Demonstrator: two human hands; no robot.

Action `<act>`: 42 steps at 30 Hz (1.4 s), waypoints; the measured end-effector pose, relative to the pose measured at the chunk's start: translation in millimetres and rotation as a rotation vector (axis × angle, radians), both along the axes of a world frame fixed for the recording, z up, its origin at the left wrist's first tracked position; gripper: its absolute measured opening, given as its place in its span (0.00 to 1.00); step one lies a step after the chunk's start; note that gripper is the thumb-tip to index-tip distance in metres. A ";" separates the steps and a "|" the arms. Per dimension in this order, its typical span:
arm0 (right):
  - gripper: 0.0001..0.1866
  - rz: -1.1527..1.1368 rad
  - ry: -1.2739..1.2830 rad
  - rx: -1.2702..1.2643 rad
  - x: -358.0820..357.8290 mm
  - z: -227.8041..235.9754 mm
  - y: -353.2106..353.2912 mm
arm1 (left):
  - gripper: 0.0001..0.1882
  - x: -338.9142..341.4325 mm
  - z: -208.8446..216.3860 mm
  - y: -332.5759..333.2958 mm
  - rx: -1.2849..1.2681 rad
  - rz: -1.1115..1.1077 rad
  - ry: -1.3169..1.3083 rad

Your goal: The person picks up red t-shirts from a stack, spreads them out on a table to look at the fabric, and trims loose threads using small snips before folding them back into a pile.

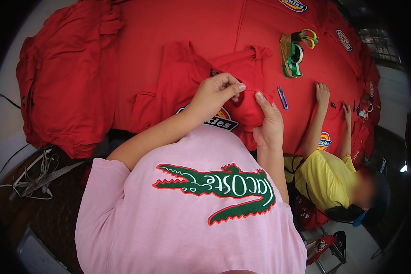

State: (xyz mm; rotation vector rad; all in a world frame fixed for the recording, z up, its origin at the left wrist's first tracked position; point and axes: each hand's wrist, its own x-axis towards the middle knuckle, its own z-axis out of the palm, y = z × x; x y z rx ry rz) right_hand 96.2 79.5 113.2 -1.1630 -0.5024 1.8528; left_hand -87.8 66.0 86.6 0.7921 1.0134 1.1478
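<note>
A red garment (176, 68), perhaps an apron, lies bunched on the table in front of me, with a strap-like band and a sewn-on patch (221, 121) half covered by my arm. My left hand (218, 93) is closed in a pinch of thumb and forefinger just over the cloth; whatever is between the fingertips is too small to make out. On the garment's right side, my right hand (270, 119) grips a fold, thumb on top and fingers hidden beneath. Blue thread snips (282, 97) lie to the right of that hand.
Red cloth covers the table (169, 23). A green tape dispenser (291, 64) and yellow-handled scissors (308, 38) stand beyond the snips. A large red garment pile (71, 77) rises at left. At right, a co-worker in a yellow shirt (324, 178) handles red cloth. Cables (36, 178) hang lower left.
</note>
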 end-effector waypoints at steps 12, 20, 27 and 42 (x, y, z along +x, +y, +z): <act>0.09 0.006 0.010 0.047 -1.7 0.5 4.4 | 0.11 -2.8 14.2 1.1 0.424 0.042 0.404; 0.09 0.022 0.001 0.118 1.3 -3.9 3.7 | 0.08 4.9 14.4 4.2 0.433 0.043 0.440; 0.07 -0.060 0.080 0.020 -7.0 4.5 3.9 | 0.06 10.8 7.0 4.9 0.350 0.080 0.302; 0.09 0.045 0.169 0.083 8.2 -1.4 25.2 | 0.12 5.8 2.5 12.0 0.064 -0.006 0.106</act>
